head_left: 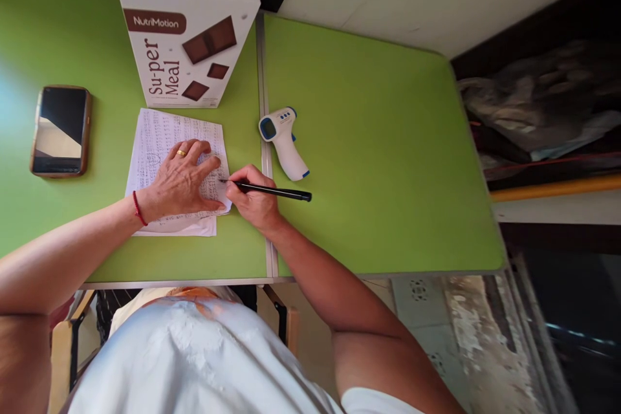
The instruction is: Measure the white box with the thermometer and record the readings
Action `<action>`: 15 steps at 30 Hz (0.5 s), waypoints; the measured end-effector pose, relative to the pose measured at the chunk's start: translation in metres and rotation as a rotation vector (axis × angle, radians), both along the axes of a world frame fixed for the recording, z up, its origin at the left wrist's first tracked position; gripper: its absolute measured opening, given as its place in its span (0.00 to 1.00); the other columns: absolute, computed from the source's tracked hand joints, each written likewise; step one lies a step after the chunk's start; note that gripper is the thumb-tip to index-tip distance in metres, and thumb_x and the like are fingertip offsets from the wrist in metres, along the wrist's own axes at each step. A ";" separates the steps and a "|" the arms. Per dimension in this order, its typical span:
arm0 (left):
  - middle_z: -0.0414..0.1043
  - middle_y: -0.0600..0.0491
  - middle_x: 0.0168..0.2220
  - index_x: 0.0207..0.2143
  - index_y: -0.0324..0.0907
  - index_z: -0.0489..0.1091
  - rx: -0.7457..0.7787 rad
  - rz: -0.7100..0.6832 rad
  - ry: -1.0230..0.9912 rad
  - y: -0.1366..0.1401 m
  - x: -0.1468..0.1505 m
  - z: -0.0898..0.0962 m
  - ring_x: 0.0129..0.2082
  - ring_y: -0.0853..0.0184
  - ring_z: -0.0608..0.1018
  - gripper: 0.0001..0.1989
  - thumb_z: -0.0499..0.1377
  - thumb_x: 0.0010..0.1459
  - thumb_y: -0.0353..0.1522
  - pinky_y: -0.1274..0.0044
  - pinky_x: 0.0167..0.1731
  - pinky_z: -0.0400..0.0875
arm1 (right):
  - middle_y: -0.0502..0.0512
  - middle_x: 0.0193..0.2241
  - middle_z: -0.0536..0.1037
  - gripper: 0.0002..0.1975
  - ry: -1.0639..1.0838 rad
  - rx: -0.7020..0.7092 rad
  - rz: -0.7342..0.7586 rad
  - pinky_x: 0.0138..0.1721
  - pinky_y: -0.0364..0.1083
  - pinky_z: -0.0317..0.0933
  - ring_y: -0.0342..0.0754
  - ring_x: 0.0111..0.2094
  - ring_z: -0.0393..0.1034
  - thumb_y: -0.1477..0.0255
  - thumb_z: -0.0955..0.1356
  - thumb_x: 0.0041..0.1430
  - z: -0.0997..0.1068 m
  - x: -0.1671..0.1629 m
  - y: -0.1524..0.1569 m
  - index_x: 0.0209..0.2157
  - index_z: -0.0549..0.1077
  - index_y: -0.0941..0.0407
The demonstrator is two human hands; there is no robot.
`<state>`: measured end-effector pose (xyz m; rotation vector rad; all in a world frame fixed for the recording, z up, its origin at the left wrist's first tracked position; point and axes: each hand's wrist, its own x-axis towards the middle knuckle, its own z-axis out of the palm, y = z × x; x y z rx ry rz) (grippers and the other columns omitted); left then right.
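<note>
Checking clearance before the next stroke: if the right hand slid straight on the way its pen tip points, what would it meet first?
The right hand holds the pen with its tip aimed left, on the paper. Going straight on, it would likely meet the left hand, whose fingers lie flat just beyond the tip.

left hand point(182, 181) on paper point(160, 136), right hand point(255, 200) writing, pen point(276, 191)

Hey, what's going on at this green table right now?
A person sits at the green table writing. The left hand lies flat on a sheet of paper covered in handwriting, and the right hand holds a black pen with its tip at the sheet's right edge. A phone, a NutriMotion box and an infrared thermometer lie nearby.
</note>
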<state>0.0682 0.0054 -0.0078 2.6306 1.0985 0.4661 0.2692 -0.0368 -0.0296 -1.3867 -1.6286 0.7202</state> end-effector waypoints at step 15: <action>0.67 0.35 0.61 0.57 0.43 0.74 -0.001 -0.015 0.031 0.000 -0.002 0.001 0.60 0.40 0.69 0.35 0.70 0.53 0.53 0.50 0.62 0.64 | 0.45 0.21 0.72 0.06 0.009 -0.004 -0.013 0.28 0.45 0.64 0.44 0.22 0.63 0.64 0.69 0.56 -0.001 0.001 0.001 0.28 0.70 0.50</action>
